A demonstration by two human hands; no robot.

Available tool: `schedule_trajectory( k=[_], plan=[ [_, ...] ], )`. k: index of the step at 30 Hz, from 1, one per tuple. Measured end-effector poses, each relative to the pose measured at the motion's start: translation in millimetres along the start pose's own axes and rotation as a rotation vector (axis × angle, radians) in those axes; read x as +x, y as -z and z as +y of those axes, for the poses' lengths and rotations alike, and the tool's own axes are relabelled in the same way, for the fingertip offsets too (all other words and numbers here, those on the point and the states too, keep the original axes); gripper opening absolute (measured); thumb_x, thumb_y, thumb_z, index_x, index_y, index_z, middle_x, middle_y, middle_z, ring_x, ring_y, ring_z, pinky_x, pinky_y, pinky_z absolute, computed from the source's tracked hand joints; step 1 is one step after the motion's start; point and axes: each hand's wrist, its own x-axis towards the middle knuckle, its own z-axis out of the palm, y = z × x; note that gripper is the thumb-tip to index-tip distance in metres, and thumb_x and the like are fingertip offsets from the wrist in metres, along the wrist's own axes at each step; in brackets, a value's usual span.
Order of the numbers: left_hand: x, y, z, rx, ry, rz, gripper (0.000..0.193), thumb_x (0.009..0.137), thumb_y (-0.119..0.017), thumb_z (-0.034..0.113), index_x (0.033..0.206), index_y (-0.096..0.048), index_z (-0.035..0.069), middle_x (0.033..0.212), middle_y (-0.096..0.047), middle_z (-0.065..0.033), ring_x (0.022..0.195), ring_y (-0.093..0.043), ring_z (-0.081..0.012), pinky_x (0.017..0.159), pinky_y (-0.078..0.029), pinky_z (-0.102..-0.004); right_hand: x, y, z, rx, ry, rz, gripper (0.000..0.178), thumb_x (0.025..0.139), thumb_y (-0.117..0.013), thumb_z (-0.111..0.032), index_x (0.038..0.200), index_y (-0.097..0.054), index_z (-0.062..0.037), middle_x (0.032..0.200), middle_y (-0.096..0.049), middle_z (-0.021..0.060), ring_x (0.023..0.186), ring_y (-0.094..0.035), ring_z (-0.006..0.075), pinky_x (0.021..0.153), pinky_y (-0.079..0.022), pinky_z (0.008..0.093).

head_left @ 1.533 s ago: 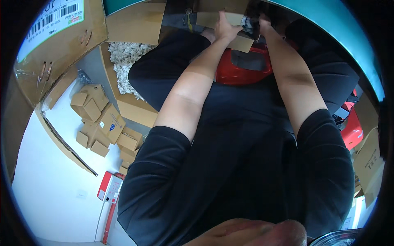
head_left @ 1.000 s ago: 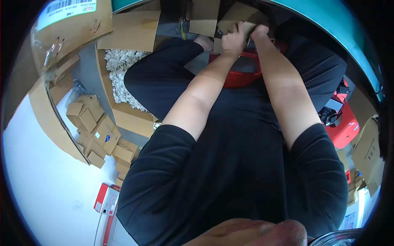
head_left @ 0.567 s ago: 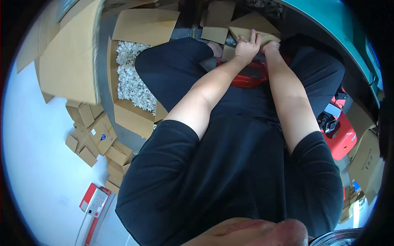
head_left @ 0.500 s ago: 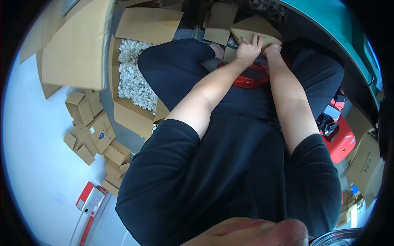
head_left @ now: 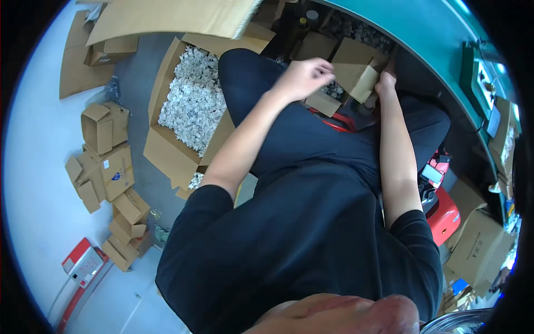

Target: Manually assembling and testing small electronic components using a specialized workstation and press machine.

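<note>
A small cardboard box stands between my bent legs at the front, its flaps raised and grey shredded paper partly visible inside. My right hand grips the right edge of this box, its fingertips hidden behind the cardboard. Left of the box, my left hand hangs in the air over my knee, slightly blurred. Its fingers are loosely bent, and nothing shows between them. Beyond that knee is a large open carton filled with shredded paper.
A red frame-like object lies below the small box. The teal table edge arches over my right side. A red case sits by my right hip. Several cardboard boxes line the left wall, and a big flap overhangs the upper left.
My left hand has let go of the small box and moved left. My right hand stays at the box's right edge. The view has shifted, showing more of the left floor.
</note>
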Motion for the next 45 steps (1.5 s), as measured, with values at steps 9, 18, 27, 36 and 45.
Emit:
schedule_trajectory(
  k=[9, 18, 27, 36, 45],
  plan=[
    [-89, 149, -174, -0.778, 0.244, 0.863, 0.024, 0.097, -0.058, 0.018, 0.113, -0.068, 0.004, 0.101, -0.070, -0.0071, 0.089, -0.063, -0.0152, 0.079, -0.051, -0.0302, -49, 6, -84, 0.071, 0.022, -0.339, 0.051, 0.108, -0.036, -0.043, 0.147, -0.043, -0.0102, 0.149, -0.047, 0.0092, 0.135, -0.046, 0.0288, 0.115, -0.036, 0.0450],
    [93, 34, -344, -0.933, 0.559, 0.409, 0.045, 0.091, -0.063, 0.039, 0.126, -0.064, 0.011, 0.124, -0.066, -0.0186, 0.111, -0.061, -0.0291, 0.096, -0.047, -0.0444, -73, 24, -103, -0.299, -0.017, -0.276, 0.064, 0.103, -0.041, -0.057, 0.145, -0.046, -0.0090, 0.147, -0.051, 0.0092, 0.133, -0.048, 0.0300, 0.113, -0.039, 0.0483],
    [160, 12, -437, -1.073, 0.555, 0.654, 0.045, 0.090, -0.064, 0.038, 0.125, -0.065, 0.010, 0.123, -0.066, -0.0192, 0.109, -0.062, -0.0304, 0.094, -0.048, -0.0447, -153, 8, -100, -0.463, -0.253, -0.117, 0.055, 0.098, -0.050, -0.051, 0.132, -0.058, -0.0080, 0.131, -0.063, 0.0075, 0.119, -0.059, 0.0294, 0.101, -0.048, 0.0453],
    [108, -120, -477, -1.001, 0.602, 0.601, 0.045, 0.089, -0.065, 0.037, 0.124, -0.065, 0.008, 0.122, -0.066, -0.0199, 0.107, -0.063, -0.0316, 0.093, -0.049, -0.0450, -161, -70, -103, -1.183, 0.053, -0.298, 0.056, 0.098, -0.051, -0.050, 0.135, -0.056, -0.0082, 0.133, -0.061, 0.0076, 0.122, -0.057, 0.0276, 0.104, -0.045, 0.0456],
    [80, -138, -484, -0.740, 0.662, 0.551, 0.044, 0.089, -0.066, 0.036, 0.123, -0.065, 0.007, 0.122, -0.066, -0.0205, 0.105, -0.064, -0.0329, 0.091, -0.049, -0.0453, -160, -58, -68, -0.513, -0.292, -0.090, 0.054, 0.100, -0.048, -0.050, 0.135, -0.056, -0.0092, 0.134, -0.060, 0.0068, 0.123, -0.056, 0.0274, 0.107, -0.043, 0.0460]
  ],
)
